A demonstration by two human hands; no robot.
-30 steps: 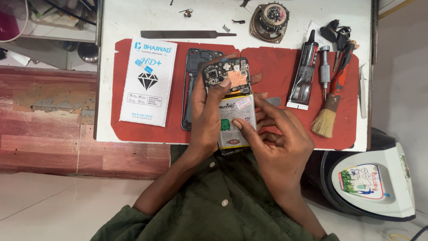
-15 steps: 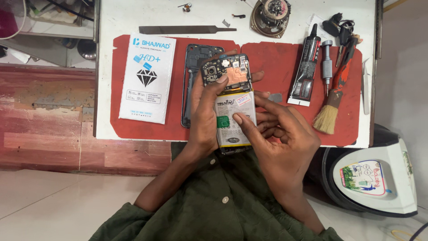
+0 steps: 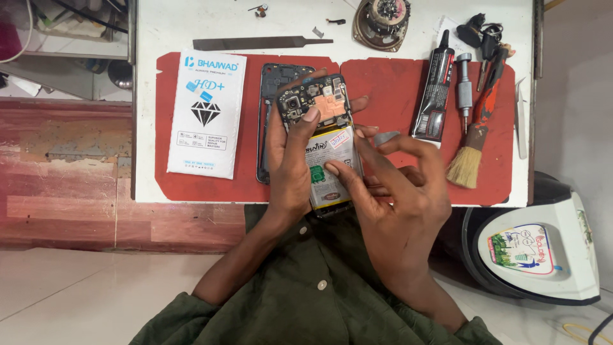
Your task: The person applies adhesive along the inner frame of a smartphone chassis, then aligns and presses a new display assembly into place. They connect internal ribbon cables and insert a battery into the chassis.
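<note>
Little has shifted since the earlier frames: both hands stay on the opened phone, though the right fingers have lifted and spread a bit wider over its battery. Farthest left on the red mat (image 3: 396, 83) lies a white printed packet (image 3: 205, 114), flat and well apart from the hands. Just beside it, a dark phone frame (image 3: 271, 83) rests on the mat, partly hidden under the held phone. The left hand (image 3: 290, 166) grips the opened phone (image 3: 319, 137) from its left edge, fingers wrapped behind it and the thumb pressed near the copper shield by the camera, so the phone sits clamped and raised slightly over the mat's near edge, above the person's green shirt. The right hand (image 3: 399, 204) comes in from the right; its index fingertip touches the pale battery label, while the other fingers are splayed apart and hold nothing. Further right lie a black glue tube (image 3: 435, 86), a small screwdriver (image 3: 465, 89) and a brush (image 3: 472, 140) with a worn red handle. Behind the mat, a long flat metal file (image 3: 262, 43) rests on the white table (image 3: 159, 25).
</note>
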